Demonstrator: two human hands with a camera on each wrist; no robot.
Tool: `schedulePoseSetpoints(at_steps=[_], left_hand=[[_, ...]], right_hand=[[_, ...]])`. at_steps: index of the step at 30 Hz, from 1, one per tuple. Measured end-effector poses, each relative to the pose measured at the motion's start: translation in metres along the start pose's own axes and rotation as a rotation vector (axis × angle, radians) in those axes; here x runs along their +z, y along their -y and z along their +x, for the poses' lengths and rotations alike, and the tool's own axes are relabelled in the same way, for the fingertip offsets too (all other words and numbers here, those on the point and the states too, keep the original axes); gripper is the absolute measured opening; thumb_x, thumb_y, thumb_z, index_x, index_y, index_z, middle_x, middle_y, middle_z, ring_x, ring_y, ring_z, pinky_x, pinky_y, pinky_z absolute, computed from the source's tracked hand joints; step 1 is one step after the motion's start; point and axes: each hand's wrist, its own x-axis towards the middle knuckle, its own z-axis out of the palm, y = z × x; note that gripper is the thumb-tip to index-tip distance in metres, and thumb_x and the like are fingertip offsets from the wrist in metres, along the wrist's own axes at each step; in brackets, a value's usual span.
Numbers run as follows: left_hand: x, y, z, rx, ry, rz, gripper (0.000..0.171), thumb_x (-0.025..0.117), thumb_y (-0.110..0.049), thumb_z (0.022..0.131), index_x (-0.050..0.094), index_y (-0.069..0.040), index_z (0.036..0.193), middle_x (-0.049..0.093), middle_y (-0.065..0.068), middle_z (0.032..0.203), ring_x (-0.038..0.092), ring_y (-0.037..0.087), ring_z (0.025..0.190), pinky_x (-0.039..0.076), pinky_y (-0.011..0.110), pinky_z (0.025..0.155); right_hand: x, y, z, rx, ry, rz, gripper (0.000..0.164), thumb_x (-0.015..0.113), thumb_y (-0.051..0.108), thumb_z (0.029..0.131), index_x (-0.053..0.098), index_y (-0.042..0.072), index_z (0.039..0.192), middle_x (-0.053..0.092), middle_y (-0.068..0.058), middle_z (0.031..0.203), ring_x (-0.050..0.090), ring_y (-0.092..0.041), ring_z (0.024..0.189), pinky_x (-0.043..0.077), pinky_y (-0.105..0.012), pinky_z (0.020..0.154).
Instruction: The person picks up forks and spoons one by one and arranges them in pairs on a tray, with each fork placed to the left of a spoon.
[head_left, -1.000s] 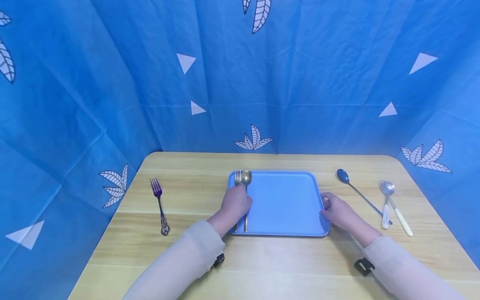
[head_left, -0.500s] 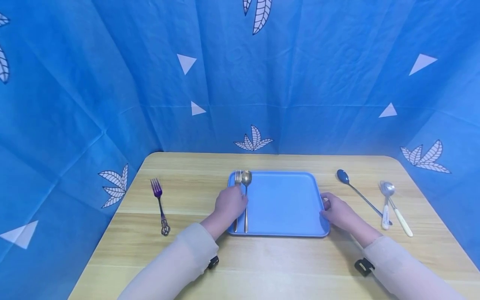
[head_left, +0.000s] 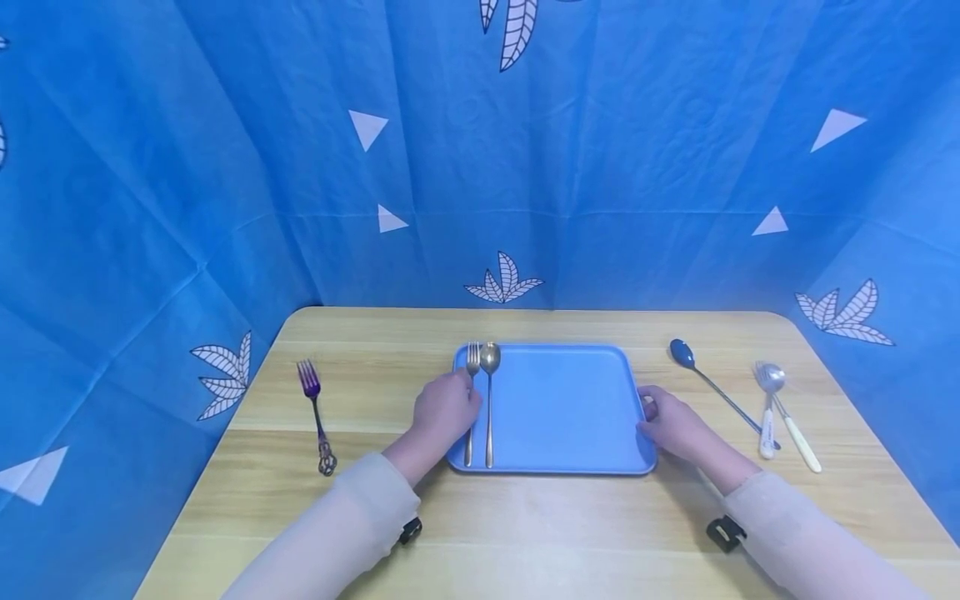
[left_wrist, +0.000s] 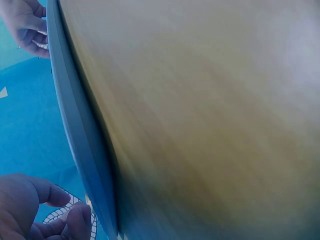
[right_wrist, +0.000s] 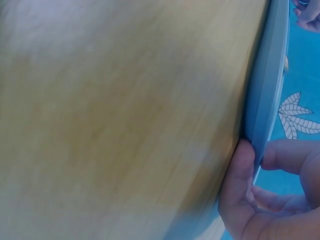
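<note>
A blue tray [head_left: 570, 408] lies on the wooden table, with a metal fork [head_left: 473, 357] and a spoon [head_left: 490, 358] side by side along its left part. Over the tray's left edge my left hand [head_left: 442, 408] covers part of the fork's handle. In the left wrist view, the left hand's [left_wrist: 40, 212] fingers are loosely bent beside the rim, a gap between thumb and finger. My right hand [head_left: 675, 425] holds the tray's right rim; the right wrist view shows the rim pinched between thumb and fingers [right_wrist: 285, 155].
A purple fork [head_left: 310, 379] lies alone on the left of the table [head_left: 525, 533]. On the right are a dark long-handled spoon [head_left: 682, 353], a white-handled fork [head_left: 767, 433] and a pale-handled spoon [head_left: 804, 443] crossing closely. Blue patterned cloth [head_left: 570, 167] surrounds the table.
My left hand has drawn back leftward from the spoon and fork, uncovering the spoon's handle and more of the fork. The right hand has kept its place at the tray.
</note>
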Motion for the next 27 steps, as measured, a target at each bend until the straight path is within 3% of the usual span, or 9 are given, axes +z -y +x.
schedulePoseSetpoints(at_steps=[4,8,27], left_hand=[[-0.004,0.004,-0.002,0.001,-0.014,0.008,0.013,0.062,-0.021,0.094,0.061,-0.010,0.087,0.053,0.000,0.066,0.050,0.015,0.054,0.040,0.029,0.047],[-0.007,0.007,-0.003,-0.013,-0.011,0.021,0.016,0.063,-0.023,0.094,0.065,-0.008,0.101,0.059,0.000,0.075,0.053,0.015,0.059,0.043,0.029,0.050],[-0.033,0.037,-0.015,-0.053,-0.089,0.040,0.026,0.060,-0.022,0.092,0.066,-0.004,0.110,0.069,0.009,0.093,0.061,0.025,0.068,0.051,0.039,0.055]], right_hand=[[0.001,-0.002,0.001,0.007,-0.001,0.005,0.062,0.063,0.000,0.090,0.034,-0.015,0.142,0.064,-0.020,0.101,0.063,-0.028,0.087,0.055,-0.038,0.073],[0.002,-0.003,0.001,0.010,0.001,0.010,0.062,0.063,0.000,0.090,0.033,-0.015,0.142,0.064,-0.021,0.102,0.063,-0.027,0.087,0.055,-0.037,0.071],[0.001,-0.002,0.002,0.019,0.005,0.020,0.064,0.064,-0.001,0.089,0.033,-0.015,0.143,0.063,-0.022,0.104,0.064,-0.028,0.088,0.056,-0.038,0.072]])
